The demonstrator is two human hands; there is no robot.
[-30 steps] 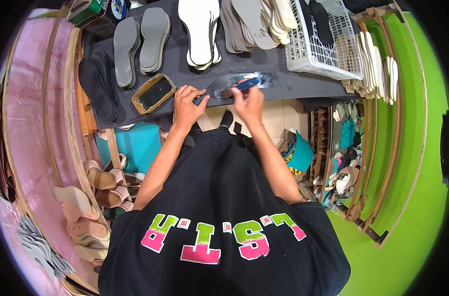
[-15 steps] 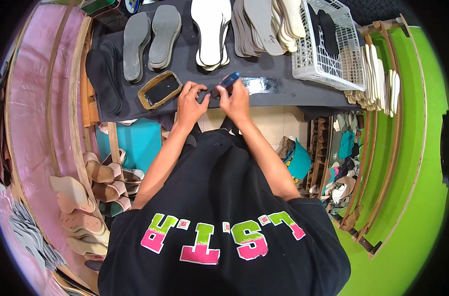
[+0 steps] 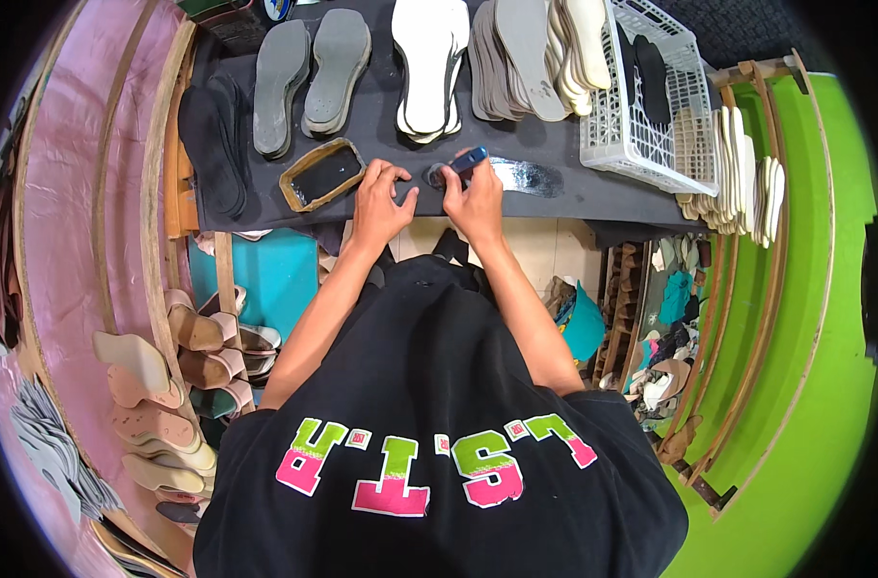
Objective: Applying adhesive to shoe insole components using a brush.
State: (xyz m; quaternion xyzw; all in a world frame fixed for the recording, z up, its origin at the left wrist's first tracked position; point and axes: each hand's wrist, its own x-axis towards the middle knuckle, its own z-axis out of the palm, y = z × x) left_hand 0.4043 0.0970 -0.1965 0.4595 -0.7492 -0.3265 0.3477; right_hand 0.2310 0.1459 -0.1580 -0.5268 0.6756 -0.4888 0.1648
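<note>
A brush with a blue handle (image 3: 470, 159) is gripped in my right hand (image 3: 478, 197), its dark bristle end pointing left and down onto the work. Beneath it lies a dark, sole-shaped piece (image 3: 528, 178) whose right part shines wet. The piece's left part is hard to tell from the black table cover. My left hand (image 3: 381, 204) rests by its left end, fingers bent and thumb apart; whether the tips press on the piece cannot be made out. Just left of that hand stands a brown-rimmed rectangular tub (image 3: 292, 195) with dark, shiny contents.
Grey insoles (image 3: 281, 91), white ones (image 3: 425, 63) and stacked grey-beige ones (image 3: 526, 58) line the table's far side. Black insoles (image 3: 211, 144) lie at the left. A white plastic basket (image 3: 608, 144) stands at the right, beside upright cream soles (image 3: 738, 173). Wooden racks flank both sides.
The brush has shifted, with its handle leaning lower to the right. My left fingers have moved slightly at the piece's left end. The whole table sits a little lower in view.
</note>
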